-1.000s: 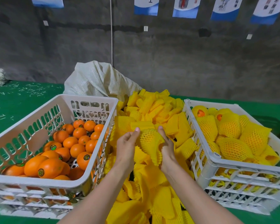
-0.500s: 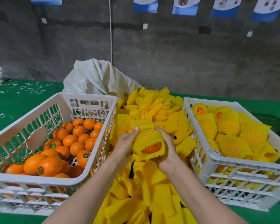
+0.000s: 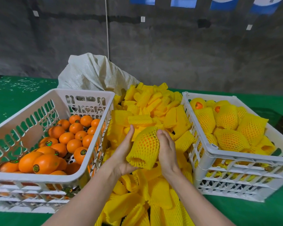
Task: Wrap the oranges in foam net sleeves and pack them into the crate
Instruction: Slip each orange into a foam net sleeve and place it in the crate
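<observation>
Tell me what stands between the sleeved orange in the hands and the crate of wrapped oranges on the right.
Nothing visible blocks it. The sleeved orange, held between the left hand and right hand, sits above the loose sleeves. Only the near rim of the right crate lies between, and the orange likely has to clear it.

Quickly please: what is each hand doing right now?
Left hand: holds the sleeved orange, cupping its left side.
Right hand: holds the same orange on its right side.

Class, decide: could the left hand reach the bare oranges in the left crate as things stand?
Probably yes: the left crate is open-topped beside the left hand, and nothing covers the bare oranges. But that hand now holds the sleeved orange.
</observation>
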{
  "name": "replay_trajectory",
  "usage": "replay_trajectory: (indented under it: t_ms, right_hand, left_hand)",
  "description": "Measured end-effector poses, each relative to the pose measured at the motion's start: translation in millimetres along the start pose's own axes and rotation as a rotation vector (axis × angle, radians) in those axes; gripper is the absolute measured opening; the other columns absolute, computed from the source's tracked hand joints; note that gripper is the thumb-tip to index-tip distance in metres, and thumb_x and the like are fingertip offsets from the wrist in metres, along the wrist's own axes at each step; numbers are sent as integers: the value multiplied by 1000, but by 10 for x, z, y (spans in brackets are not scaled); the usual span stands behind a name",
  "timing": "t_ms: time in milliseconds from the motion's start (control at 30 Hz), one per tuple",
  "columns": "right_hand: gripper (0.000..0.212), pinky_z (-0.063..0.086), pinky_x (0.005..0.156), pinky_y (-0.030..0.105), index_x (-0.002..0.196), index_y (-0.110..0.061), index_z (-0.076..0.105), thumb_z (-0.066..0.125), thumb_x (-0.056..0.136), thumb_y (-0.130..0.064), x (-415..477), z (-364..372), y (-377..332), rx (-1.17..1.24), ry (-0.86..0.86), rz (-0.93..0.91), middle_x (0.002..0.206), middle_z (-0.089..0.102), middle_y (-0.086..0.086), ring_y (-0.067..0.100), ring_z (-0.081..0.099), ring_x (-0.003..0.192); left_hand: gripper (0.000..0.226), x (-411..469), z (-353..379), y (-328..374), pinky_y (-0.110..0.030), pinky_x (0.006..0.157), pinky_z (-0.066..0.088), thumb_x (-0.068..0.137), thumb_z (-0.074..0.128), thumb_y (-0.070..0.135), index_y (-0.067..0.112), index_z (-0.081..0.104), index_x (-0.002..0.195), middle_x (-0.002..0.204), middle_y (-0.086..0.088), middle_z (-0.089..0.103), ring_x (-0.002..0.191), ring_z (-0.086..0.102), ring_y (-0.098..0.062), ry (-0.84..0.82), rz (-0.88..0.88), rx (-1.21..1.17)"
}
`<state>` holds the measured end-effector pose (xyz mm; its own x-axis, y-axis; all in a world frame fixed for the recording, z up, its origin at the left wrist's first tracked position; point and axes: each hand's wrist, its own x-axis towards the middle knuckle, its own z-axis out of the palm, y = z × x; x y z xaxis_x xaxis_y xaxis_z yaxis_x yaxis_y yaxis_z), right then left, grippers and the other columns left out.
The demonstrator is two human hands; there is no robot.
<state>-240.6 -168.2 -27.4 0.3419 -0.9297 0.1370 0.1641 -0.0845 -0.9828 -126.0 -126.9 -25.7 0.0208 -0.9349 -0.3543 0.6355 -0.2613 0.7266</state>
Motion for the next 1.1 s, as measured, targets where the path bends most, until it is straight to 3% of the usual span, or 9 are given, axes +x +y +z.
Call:
replay_trajectory:
  t_ms: [133,233,433,533,633,733,833,967,1100]
  right_hand:
    - [18,33,61,23,78,-20,47,41,86,-35,-15,-91,36,-194,-18,-206,71,43,-7,10,40,69]
    - [32,27,59,25,65,-18,37,51,89,-34,-36,-111,35,-238,45,-256,64,32,-6,12,32,62]
    - [39,20,52,31,54,-17,28,50,85,-26,-19,-189,-3,-238,-57,-249,53,23,-8,9,23,52]
    - [42,16,52,38,53,-8,29,51,85,-25,-16,-230,16,-153,-106,-203,56,22,5,17,22,54]
    - [43,15,54,42,54,4,31,53,81,-22,8,-254,17,-83,-113,-171,58,22,8,20,20,57]
    - [38,25,54,33,58,-1,39,57,82,-23,17,-300,21,-120,-93,-191,59,31,8,19,31,56]
    - [22,43,72,21,91,-20,50,63,86,-38,-81,-315,81,-204,24,-216,92,55,-5,6,56,86]
    - [28,42,90,23,108,-38,44,52,84,-48,-350,-255,210,-335,-32,-317,120,47,-18,5,45,119]
    - [48,37,101,25,118,-37,37,65,79,-34,-420,-239,245,-414,-109,-355,127,46,-4,8,40,125]
  left_hand:
    - [52,-6,66,-50,-37,69,57,73,56,56,13,75,97,92,-15,73,79,71,-27,25,30,49]
    - [66,-27,85,-65,-38,75,55,63,64,54,13,65,115,103,-14,72,91,70,-28,67,57,169]
    - [50,-109,39,-55,-32,76,55,57,64,55,19,71,91,91,-5,75,80,72,-20,17,-13,325]
    - [41,-109,38,-85,-26,58,57,60,62,52,18,71,82,80,-4,75,69,72,-17,17,-38,329]
    - [45,-140,101,-101,-29,56,58,66,58,49,12,73,86,82,-11,74,69,72,-23,-54,-75,261]
    - [47,-160,152,-89,-31,61,58,66,59,48,13,68,97,85,-11,73,71,71,-23,-68,-65,318]
    - [39,-127,180,-89,-28,67,58,70,65,37,15,67,103,92,-6,74,79,71,-18,36,95,381]
    - [7,-108,178,-137,-15,48,51,86,63,22,23,56,86,64,11,71,58,67,0,136,250,333]
    - [34,-157,197,-164,-29,80,50,90,46,47,20,61,105,96,10,72,85,68,-4,105,207,342]
